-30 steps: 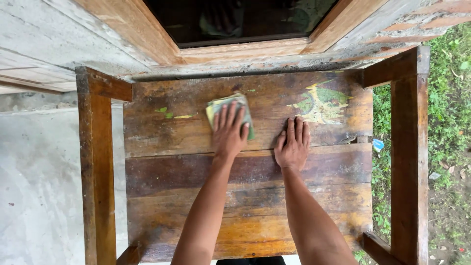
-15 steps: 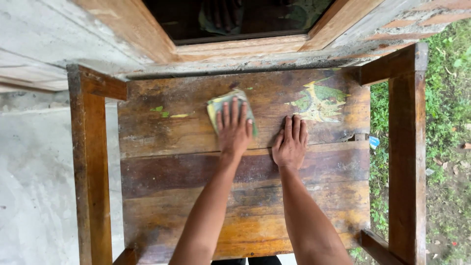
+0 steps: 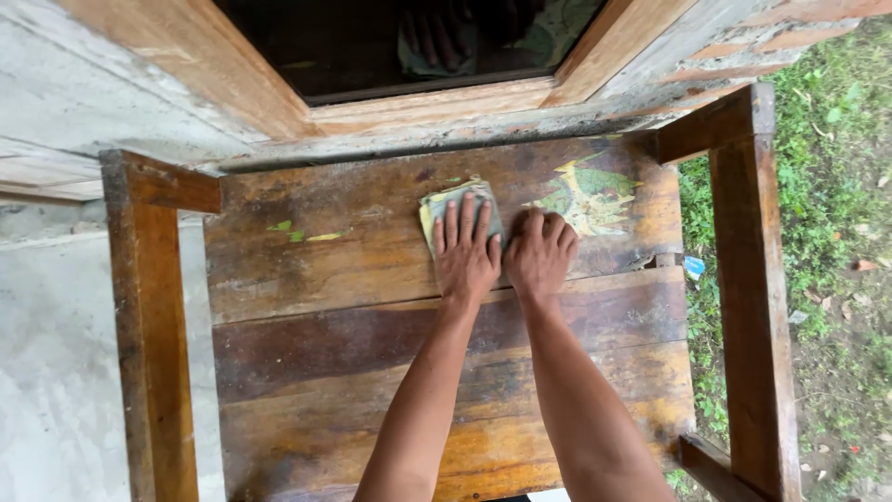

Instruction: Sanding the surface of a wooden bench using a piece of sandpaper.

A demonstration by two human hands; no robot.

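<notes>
**A:** ok so starting at the fingers. Our left hand (image 3: 466, 253) is flat, palm down, all the fingers stretched out straight and only slightly spread, pressing on a folded cloth (image 3: 455, 206). Not pinching it, just pinning it to the counter (image 3: 334, 279).

**B:** yep, and our right hand (image 3: 539, 253) sits just beside the left one, nearly touching it. Its fingers are curled under, knuckles up, resting on the bare wood. We can't tell if the right fingertips catch the cloth's edge, it's hidden under the hand.

**A:** the cloth is one small squarish pad, pale yellow-green with a greyish side, lying at the far middle of the counter, close to the wall under the window frame (image 3: 437, 107).

**B:** anything label-like? We only see a blue scrap (image 3: 694, 268) at the counter's right edge, small, roughly rectangular, too small to make out.

**A:** then the paint marks: one big yellow-and-green smear (image 3: 595, 191) just right of our right hand, and a few small green and yellow flecks (image 3: 297, 232) off to the left, well apart from the cloth.

**B:** counts: two hands, one cloth, one counter of dark worn planks with two wooden side rails (image 3: 149, 307). Grass (image 3: 836, 186) on the right, concrete (image 3: 46, 372) on the left.
</notes>
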